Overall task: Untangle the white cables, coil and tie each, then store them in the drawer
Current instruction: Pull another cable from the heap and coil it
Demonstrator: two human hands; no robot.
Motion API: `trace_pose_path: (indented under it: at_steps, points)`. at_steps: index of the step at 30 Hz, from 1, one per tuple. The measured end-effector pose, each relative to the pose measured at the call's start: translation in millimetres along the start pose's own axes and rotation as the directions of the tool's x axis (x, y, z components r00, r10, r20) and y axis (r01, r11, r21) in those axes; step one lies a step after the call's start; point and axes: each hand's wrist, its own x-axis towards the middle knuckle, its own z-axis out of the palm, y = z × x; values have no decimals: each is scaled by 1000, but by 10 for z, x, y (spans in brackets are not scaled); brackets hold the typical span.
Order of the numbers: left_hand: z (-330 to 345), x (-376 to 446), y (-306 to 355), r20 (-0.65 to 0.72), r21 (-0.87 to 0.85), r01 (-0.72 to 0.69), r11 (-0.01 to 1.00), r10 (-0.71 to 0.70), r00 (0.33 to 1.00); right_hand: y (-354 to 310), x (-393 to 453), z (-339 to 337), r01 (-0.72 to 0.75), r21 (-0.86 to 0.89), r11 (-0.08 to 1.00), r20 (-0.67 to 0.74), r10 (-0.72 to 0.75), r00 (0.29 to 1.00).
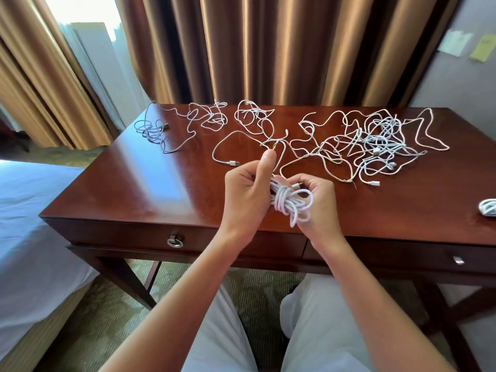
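A coiled white cable (291, 204) sits between both hands above the front edge of the desk (134, 181). The right hand (318, 202) grips the bundle with curled fingers, loops draped over them. The left hand (248, 191) is closed with the thumb raised, pinching a thin strand that runs up from the coil. Behind the hands a big tangle of cables (375, 142) spreads across the desktop, smaller tangles (204, 118) to the left. A finished coil (488, 208) lies at the right edge. The drawer (175, 238) below is closed
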Motion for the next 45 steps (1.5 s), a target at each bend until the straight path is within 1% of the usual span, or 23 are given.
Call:
trace_pose_path:
  at_steps: [2, 4, 7, 11, 13, 14, 16, 18, 20, 22, 25, 26, 28, 30, 33, 35, 37, 38, 39, 40, 42, 43, 45]
  points:
    - [-20, -24, 0, 62, -45, 69, 997, -66, 996, 61, -41, 22, 42, -32, 999, -51, -43, 998]
    - [-63, -47, -18, 157, -129, 126, 984, -106, 982, 136, -60, 27, 64, -41, 997, -100, -68, 993]
    - [-116, -66, -81, 246, -245, 202, 948, -140, 959, 206, -97, 21, 32, -59, 998, -187, -43, 981]
    - [-157, -81, -104, 249, -331, 280, 901, -202, 947, 67, -294, 62, 56, -38, 998, -369, -66, 927]
    - [-174, -71, -113, 218, -310, 274, 910, -212, 953, 33, -416, 111, 113, -76, 991, -440, -135, 888]
    - [-177, -64, -112, 191, -289, 263, 920, -214, 958, 25, -463, 128, 165, -128, 978, -458, -207, 864]
    - [-169, -42, -114, 100, -243, 253, 936, -235, 967, 28, -540, 151, 293, -282, 913, -426, -393, 814]
    - [-148, -8, -131, -8, -198, 260, 945, -266, 964, 35, -582, 181, 423, -406, 810, -298, -555, 777]
    - [-138, 27, -166, -106, -151, 268, 951, -285, 953, 46, -592, 218, 502, -483, 717, -166, -638, 752]
    - [-137, 47, -209, -186, -88, 253, 964, -265, 946, 49, -577, 245, 528, -529, 664, -72, -655, 752]
    - [-158, 37, -240, -254, 85, 155, 984, -129, 959, 3, -533, 226, 561, -550, 618, 48, -648, 760]
    - [-170, 27, -241, -251, 156, 110, 982, -68, 966, -27, -521, 215, 575, -543, 613, 85, -641, 763]
    - [-203, 16, -246, -217, 249, 43, 968, 12, 976, -97, -494, 188, 577, -504, 642, 136, -601, 788]
    - [-237, 13, -260, -168, 291, 17, 957, 34, 985, -169, -461, 139, 563, -470, 680, 183, -549, 816]
    - [-244, -28, -236, -112, 313, -7, 950, 44, 993, -271, -412, 30, 572, -470, 672, 265, -511, 818]
    - [-241, -53, -216, -65, 328, -28, 944, 52, 997, -340, -385, -46, 579, -495, 648, 292, -503, 813]
    - [-223, -74, -190, 16, 324, -47, 945, 45, 999, -389, -348, -119, 580, -547, 604, 306, -500, 810]
    - [-215, -78, -178, 60, 297, -46, 954, 30, 998, -396, -322, -154, 577, -573, 582, 301, -506, 808]
    - [-210, -84, -163, 95, 247, -28, 969, 4, 995, -397, -298, -185, 568, -578, 586, 281, -510, 813]
    - [-206, -93, -147, 121, 188, 3, 982, -26, 992, -390, -276, -214, 550, -554, 625, 247, -507, 826]
    - [-198, -122, -117, 141, 83, 64, 994, -76, 987, -374, -240, -254, 508, -433, 745, 149, -496, 855]
    - [-194, -138, -104, 138, 31, 95, 995, -98, 986, -368, -235, -261, 496, -371, 785, 100, -497, 862]
    - [-185, -158, -71, 108, -75, 143, 987, -135, 985, -378, -258, -240, 500, -307, 810, 29, -517, 855]
